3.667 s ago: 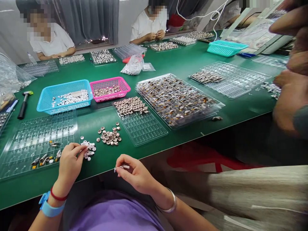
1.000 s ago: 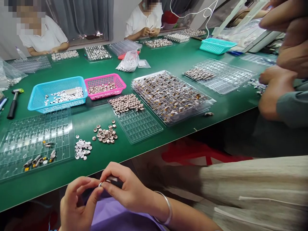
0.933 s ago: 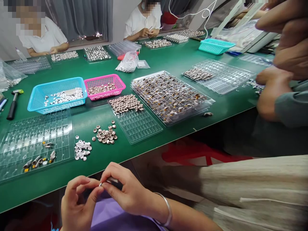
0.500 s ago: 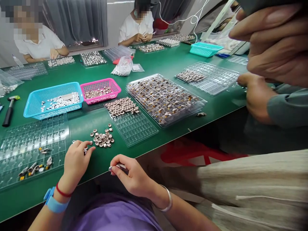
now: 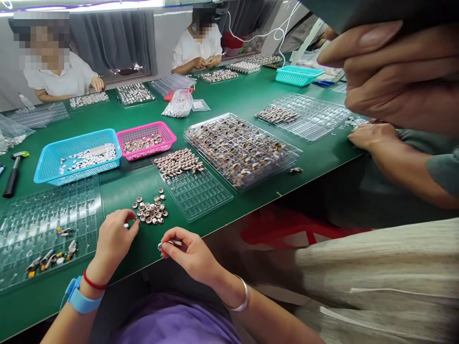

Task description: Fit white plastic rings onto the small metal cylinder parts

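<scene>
My left hand [image 5: 116, 239] is beside a heap of small round metal-looking cups [image 5: 150, 210] on the green table. Its thumb and forefinger are closed together at the heap's left side. A bit of white shows under the curled fingers, too small to name. Over the table's front edge, my right hand [image 5: 193, 253] pinches a small white piece [image 5: 160, 246], whose rounded end sticks out past the fingertips. Most of that piece is hidden by the fingers. Behind the heap lies a clear tray [image 5: 197, 193], its far part filled with rows of pale, pointed pieces [image 5: 177, 162].
Clear trays lie to the left [image 5: 46, 210] and right, the stacked one [image 5: 244, 153] full of parts. Behind are a blue basket [image 5: 43, 162], a pink basket [image 5: 161, 148] and a hammer [image 5: 12, 177]. A co-worker's hand [image 5: 387, 71] looms close at upper right; two people sit across.
The view has shifted slightly. My left fingertips have drawn closer together by the cups; my right hand keeps its pinch. The co-worker's lower hand at right has moved onto the table.
</scene>
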`<action>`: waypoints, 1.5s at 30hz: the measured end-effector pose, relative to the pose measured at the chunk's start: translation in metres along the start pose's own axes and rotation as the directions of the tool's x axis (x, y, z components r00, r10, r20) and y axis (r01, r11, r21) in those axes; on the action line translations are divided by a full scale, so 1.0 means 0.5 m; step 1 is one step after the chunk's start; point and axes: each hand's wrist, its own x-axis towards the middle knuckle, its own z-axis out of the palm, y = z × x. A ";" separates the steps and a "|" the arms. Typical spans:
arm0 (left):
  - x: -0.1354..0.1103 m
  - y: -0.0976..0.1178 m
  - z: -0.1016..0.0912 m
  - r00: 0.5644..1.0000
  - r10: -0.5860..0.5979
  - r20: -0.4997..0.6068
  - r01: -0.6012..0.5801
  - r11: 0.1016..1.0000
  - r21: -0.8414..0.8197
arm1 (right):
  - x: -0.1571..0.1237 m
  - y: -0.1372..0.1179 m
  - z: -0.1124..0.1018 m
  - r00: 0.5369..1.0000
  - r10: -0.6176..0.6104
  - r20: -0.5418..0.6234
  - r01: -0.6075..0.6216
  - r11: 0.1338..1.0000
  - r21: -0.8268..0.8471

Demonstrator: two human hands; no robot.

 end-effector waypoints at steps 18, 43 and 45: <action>-0.188 0.085 -0.013 0.977 -0.209 0.043 0.180 0.696 -0.695 | -0.030 -0.022 0.050 0.989 -0.132 0.067 0.143 0.971 -0.191; -0.229 0.066 -0.002 0.984 -0.078 -0.160 -0.007 0.882 -0.472 | -0.041 -0.039 0.053 0.969 -0.198 0.147 0.242 0.874 -0.421; -0.229 0.067 -0.004 0.983 -0.071 -0.171 -0.020 0.878 -0.478 | -0.042 -0.039 0.053 0.972 -0.184 0.145 0.229 0.879 -0.418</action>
